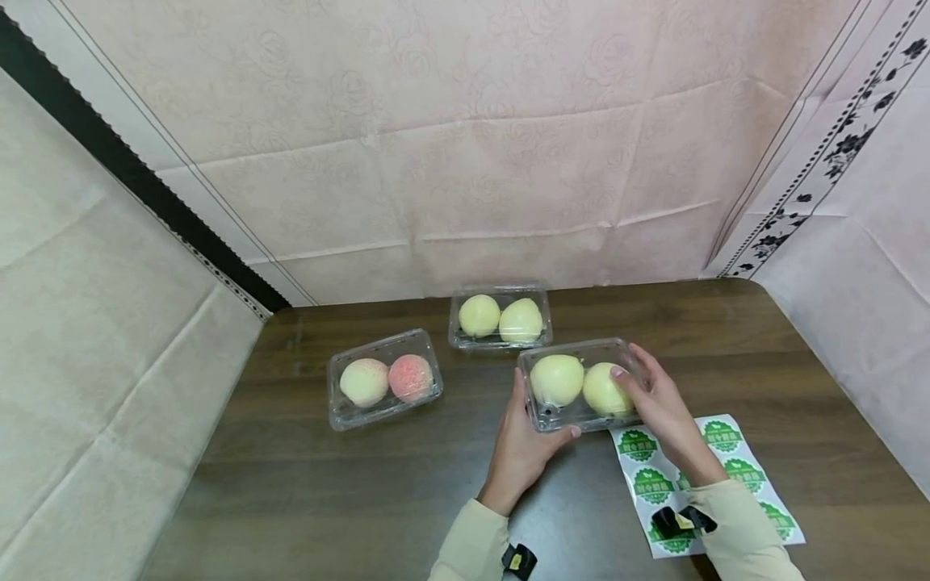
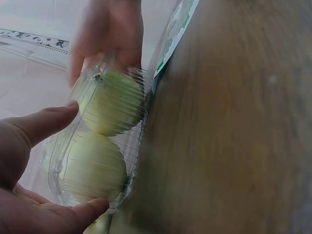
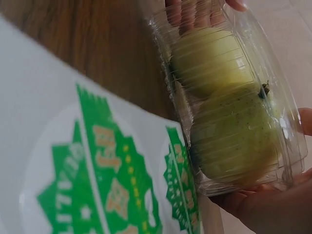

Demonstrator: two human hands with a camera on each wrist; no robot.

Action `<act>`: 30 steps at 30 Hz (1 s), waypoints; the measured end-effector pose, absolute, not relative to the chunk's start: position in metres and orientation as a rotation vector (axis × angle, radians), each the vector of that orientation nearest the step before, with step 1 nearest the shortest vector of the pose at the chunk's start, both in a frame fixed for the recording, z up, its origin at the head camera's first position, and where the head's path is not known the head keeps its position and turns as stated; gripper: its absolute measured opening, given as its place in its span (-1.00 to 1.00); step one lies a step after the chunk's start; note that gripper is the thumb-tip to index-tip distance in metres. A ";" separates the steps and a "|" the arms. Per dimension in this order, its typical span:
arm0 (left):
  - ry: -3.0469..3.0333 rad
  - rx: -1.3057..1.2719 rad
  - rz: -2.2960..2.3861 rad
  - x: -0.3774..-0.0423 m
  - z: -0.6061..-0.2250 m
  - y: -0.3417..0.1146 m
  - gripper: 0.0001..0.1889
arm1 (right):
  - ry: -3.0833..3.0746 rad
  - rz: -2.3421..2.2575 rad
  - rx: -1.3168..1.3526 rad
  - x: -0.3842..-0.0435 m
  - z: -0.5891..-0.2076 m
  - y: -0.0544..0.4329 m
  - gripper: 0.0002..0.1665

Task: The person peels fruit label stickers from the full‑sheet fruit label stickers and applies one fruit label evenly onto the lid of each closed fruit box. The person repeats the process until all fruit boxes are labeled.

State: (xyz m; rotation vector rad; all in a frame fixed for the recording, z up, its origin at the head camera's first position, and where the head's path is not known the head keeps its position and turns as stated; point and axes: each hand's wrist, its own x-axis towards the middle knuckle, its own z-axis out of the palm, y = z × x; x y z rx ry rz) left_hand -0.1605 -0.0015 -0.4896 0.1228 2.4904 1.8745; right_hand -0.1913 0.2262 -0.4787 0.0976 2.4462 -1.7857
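Observation:
A clear plastic clamshell box (image 1: 590, 421) holding two pale green, round fruits (image 1: 556, 379) is held between both hands, its front tilted up. My left hand (image 1: 519, 448) grips the box's left end, thumb along the front edge in the head view. At the opposite end, my right hand (image 1: 664, 407) grips it with the thumb over the lid and fingers around the far side. The left wrist view shows the thumb and a finger of the left hand (image 2: 29, 146) on either side of the box. Beneath the right forearm lies a sheet of green stickers (image 1: 743, 474).
To the left stands another clear box (image 1: 385, 411) with two peach-like fruits, one pale and one pink. Behind the held box, near the wall cloth (image 1: 508, 202), is a third box (image 1: 500, 294) with two pale green fruits. All rest on a brown wooden table (image 1: 327, 500).

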 end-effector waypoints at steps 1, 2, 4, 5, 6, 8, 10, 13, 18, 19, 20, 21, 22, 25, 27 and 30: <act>2.495 0.128 1.877 -0.160 -0.490 -0.002 0.32 | 2.449 -1.791 0.096 -0.192 -0.478 0.226 0.08; 2.501 0.133 1.880 -0.161 -0.490 -0.003 0.32 | 2.451 -1.795 0.095 -0.192 -0.478 0.225 0.08; 2.507 0.136 1.886 -0.160 -0.491 -0.005 0.32 | 2.448 -1.804 0.092 -0.192 -0.478 0.223 0.07; 2.514 0.137 1.887 -0.160 -0.491 -0.006 0.32 | 2.446 -1.809 0.092 -0.191 -0.478 0.222 0.06; 2.519 0.139 1.889 -0.160 -0.491 -0.008 0.32 | 2.438 -1.818 0.092 -0.191 -0.479 0.220 0.05; 2.517 0.137 1.893 -0.160 -0.492 -0.010 0.32 | 2.431 -1.825 0.091 -0.190 -0.479 0.217 0.04; 2.504 0.143 1.906 -0.160 -0.492 -0.014 0.32 | 2.422 -1.840 0.087 -0.189 -0.479 0.214 0.03; 2.461 0.151 1.948 -0.160 -0.492 -0.020 0.32 | 2.403 -1.852 0.079 -0.187 -0.479 0.208 0.03; 2.332 0.178 2.043 -0.161 -0.494 -0.036 0.31 | 2.372 -1.841 0.089 -0.181 -0.480 0.197 0.06; 2.311 0.185 2.055 -0.161 -0.494 -0.039 0.31 | 2.367 -1.838 0.088 -0.180 -0.481 0.195 0.07; 2.299 0.188 2.060 -0.161 -0.494 -0.042 0.30 | 2.368 -1.833 0.085 -0.179 -0.481 0.194 0.08; 2.275 0.180 2.069 -0.162 -0.495 -0.044 0.30 | 2.366 -1.834 0.079 -0.178 -0.482 0.192 0.08; 2.268 0.177 2.067 -0.162 -0.495 -0.047 0.30 | 2.369 -1.830 0.073 -0.177 -0.483 0.191 0.09; 2.261 0.169 2.047 -0.163 -0.496 -0.054 0.29 | 2.362 -1.832 0.027 -0.174 -0.484 0.188 0.11; 2.245 0.161 2.045 -0.163 -0.497 -0.058 0.28 | 2.359 -1.832 -0.003 -0.172 -0.484 0.187 0.13; 2.225 0.151 2.054 -0.162 -0.498 -0.064 0.27 | 2.359 -1.824 -0.067 -0.169 -0.485 0.186 0.18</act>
